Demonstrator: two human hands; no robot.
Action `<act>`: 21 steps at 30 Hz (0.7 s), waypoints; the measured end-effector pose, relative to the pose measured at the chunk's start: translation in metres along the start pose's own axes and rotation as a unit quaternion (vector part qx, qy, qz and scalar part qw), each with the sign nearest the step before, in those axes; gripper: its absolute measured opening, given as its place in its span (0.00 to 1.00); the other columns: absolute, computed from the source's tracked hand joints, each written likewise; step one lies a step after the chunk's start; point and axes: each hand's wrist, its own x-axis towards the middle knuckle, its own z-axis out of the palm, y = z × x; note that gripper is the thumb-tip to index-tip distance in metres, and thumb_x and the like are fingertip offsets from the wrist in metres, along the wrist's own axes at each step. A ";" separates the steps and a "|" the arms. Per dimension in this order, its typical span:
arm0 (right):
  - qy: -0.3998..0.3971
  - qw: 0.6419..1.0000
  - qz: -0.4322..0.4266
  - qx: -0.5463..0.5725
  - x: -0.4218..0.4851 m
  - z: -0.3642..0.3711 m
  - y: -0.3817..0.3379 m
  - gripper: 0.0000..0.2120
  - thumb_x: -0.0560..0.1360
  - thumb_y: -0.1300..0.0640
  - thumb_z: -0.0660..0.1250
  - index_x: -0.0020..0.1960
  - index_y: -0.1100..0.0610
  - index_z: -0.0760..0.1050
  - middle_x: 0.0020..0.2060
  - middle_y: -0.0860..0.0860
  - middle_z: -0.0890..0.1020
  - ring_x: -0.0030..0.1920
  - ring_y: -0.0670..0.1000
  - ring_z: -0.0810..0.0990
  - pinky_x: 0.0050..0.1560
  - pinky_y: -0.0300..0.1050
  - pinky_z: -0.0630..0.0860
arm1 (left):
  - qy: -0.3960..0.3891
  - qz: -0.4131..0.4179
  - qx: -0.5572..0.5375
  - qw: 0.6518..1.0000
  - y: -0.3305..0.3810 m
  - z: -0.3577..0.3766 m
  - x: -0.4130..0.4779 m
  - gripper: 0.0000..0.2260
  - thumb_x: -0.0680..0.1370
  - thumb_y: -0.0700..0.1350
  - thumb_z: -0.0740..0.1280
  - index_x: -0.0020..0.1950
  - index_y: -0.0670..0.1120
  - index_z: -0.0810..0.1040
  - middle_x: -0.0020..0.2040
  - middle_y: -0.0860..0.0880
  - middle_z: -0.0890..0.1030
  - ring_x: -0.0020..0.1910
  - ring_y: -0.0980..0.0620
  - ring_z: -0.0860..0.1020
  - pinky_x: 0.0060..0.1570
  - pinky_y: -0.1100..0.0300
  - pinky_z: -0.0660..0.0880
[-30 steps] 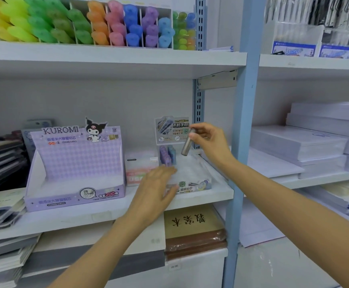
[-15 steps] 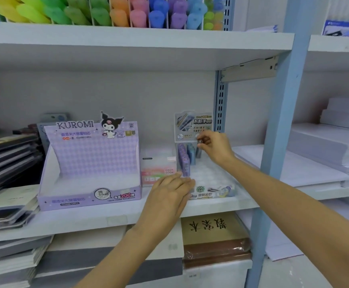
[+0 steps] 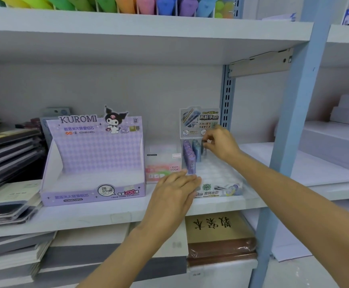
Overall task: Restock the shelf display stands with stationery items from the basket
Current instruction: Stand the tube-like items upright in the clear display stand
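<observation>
A clear plastic display stand (image 3: 219, 173) with a grid of round slots sits on the middle shelf. Purple lead tubes (image 3: 190, 156) and blue-grey ones (image 3: 196, 149) stand in its back left rows. My right hand (image 3: 221, 142) pinches a grey lead tube (image 3: 204, 149) upright at the back row, beside the blue-grey tubes. My left hand (image 3: 175, 192) lies flat against the stand's front left corner, fingers together, holding nothing. The basket is out of view.
A purple Kuromi display box (image 3: 92, 163), with no items showing inside, stands left of a small pink box (image 3: 163, 163). Notebooks (image 3: 7, 154) are stacked at far left. A blue shelf upright (image 3: 288, 129) rises just right of the stand. Paper reams (image 3: 335, 140) fill the right bay.
My right hand carried the grey tube from mid-air down into the stand's back row. My left hand stayed on the stand's front corner. The view moved closer.
</observation>
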 end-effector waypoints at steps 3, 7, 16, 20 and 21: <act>-0.021 1.000 0.002 -0.011 -0.003 -0.004 -0.001 0.06 0.75 0.59 0.71 0.51 0.59 0.81 0.51 0.57 0.76 0.46 0.54 0.76 0.52 0.49 0.75 | -0.017 -0.004 0.004 1.000 0.001 -0.002 0.001 0.15 0.82 0.45 0.61 0.70 0.49 0.74 0.67 0.53 0.76 0.72 0.52 0.67 0.68 0.58 0.60; 0.036 0.998 -0.023 0.055 -0.034 -0.025 -0.017 0.09 0.77 0.58 0.68 0.55 0.59 0.81 0.48 0.53 0.78 0.43 0.48 0.75 0.47 0.36 0.73 | -0.039 -0.013 -0.011 0.999 0.003 -0.003 -0.004 0.19 0.83 0.47 0.58 0.74 0.50 0.67 0.74 0.53 0.67 0.76 0.55 0.58 0.73 0.60 0.51; -0.064 0.964 -0.097 0.240 -0.217 -0.016 -0.064 0.13 0.77 0.57 0.66 0.34 0.56 0.75 0.25 0.42 0.72 0.26 0.44 0.69 0.30 0.33 0.64 | 0.019 0.028 -0.059 0.998 0.028 0.041 -0.112 0.06 0.76 0.42 0.63 0.50 0.43 0.77 0.40 0.49 0.76 0.39 0.51 0.72 0.38 0.59 0.68; -0.241 0.947 -0.052 0.208 -0.293 0.053 -0.047 0.13 0.77 0.58 0.67 0.33 0.56 0.75 0.25 0.44 0.74 0.27 0.44 0.70 0.32 0.39 0.68 | -0.213 -0.113 -0.114 0.964 0.030 0.100 -0.199 0.04 0.76 0.46 0.66 0.50 0.48 0.77 0.38 0.54 0.77 0.34 0.55 0.73 0.37 0.57 0.74; -0.289 0.936 -0.038 0.196 -0.311 0.071 -0.041 0.12 0.77 0.57 0.67 0.35 0.58 0.76 0.27 0.47 0.75 0.28 0.44 0.70 0.34 0.43 0.70 | -0.272 -0.157 -0.124 0.941 0.029 0.114 -0.222 0.04 0.76 0.48 0.66 0.49 0.49 0.77 0.39 0.54 0.79 0.35 0.54 0.75 0.39 0.57 0.74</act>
